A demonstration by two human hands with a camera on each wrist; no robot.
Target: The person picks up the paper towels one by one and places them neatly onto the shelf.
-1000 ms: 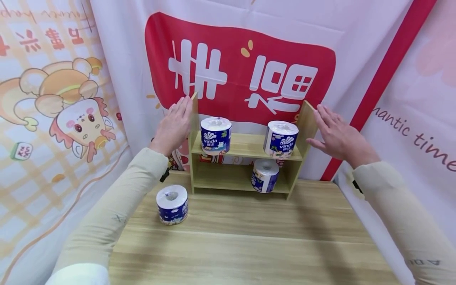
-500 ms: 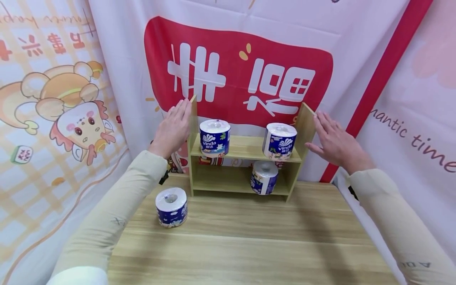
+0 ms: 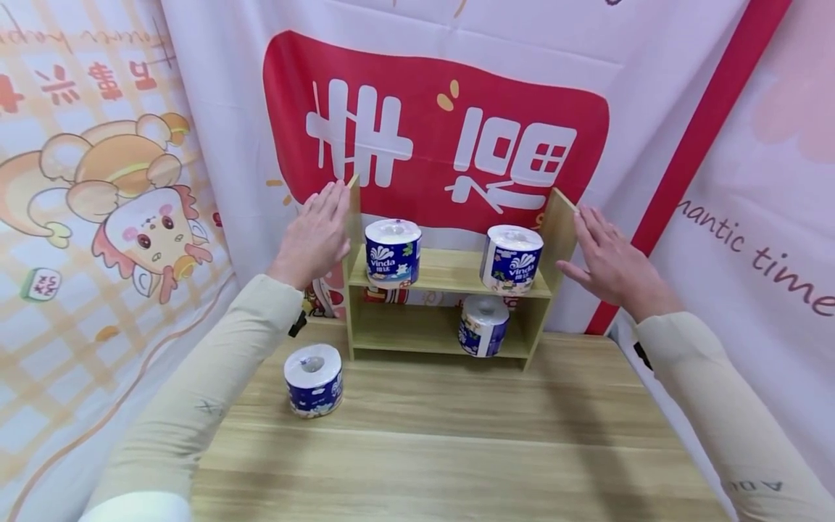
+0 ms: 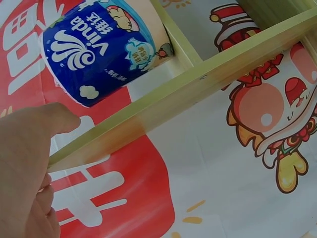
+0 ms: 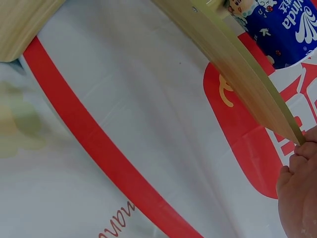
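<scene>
A small two-level wooden shelf [image 3: 443, 270] stands at the back of the table. My left hand [image 3: 316, 235] lies with straight fingers at the top of its left side panel [image 4: 163, 96], thumb and fingers on either side of the panel's end in the left wrist view. At the right side panel [image 3: 558, 235] my right hand [image 3: 616, 264] touches the upper edge with extended fingertips, thumb apart. Two blue-and-white Vinda toilet paper rolls sit on the upper level, a left one [image 3: 393, 254] and a right one [image 3: 512, 261]. Another roll [image 3: 483, 326] sits low at right.
A fourth-corner toilet paper roll [image 3: 313, 380] stands on the wooden table [image 3: 450, 449], left of the shelf's front. Behind the shelf hangs a white cloth with a red printed panel [image 3: 430, 130]. Printed cloths [image 3: 117, 239] also enclose the left and right sides.
The head view has shifted slightly. My left thumb now shows beside the left panel, where it was hidden before. The shelf, the rolls and my right hand stay about where they were.
</scene>
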